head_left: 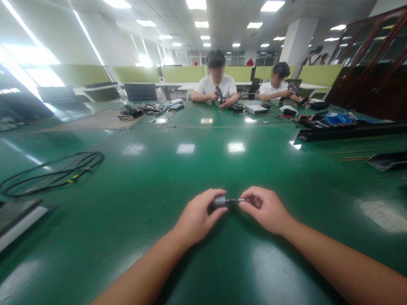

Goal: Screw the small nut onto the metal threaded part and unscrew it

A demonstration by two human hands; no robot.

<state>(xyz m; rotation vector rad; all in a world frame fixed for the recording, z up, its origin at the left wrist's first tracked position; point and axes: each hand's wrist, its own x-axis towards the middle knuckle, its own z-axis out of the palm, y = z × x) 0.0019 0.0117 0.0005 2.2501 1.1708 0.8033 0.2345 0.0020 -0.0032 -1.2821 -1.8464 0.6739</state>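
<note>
My left hand (200,216) is closed around a grey cylindrical piece (219,201), its thumb and fingers on either side. A thin dark shaft (233,201) projects to the right from that cylinder, roughly level. My right hand (265,207) pinches the shaft's far end between thumb and fingers; the tip is hidden there. Both hands are over the near middle of the green table (203,169), with the piece held between them. What exact kind of part it is, I cannot tell.
Coiled black cable (79,165) lies at left, near a flat dark slab with a white edge (25,224). Dark channel pieces (346,132) and thin brass-coloured rods (359,159) are at right. Across the table, two people (216,87) handle dark tools among loose parts and a white box (256,109).
</note>
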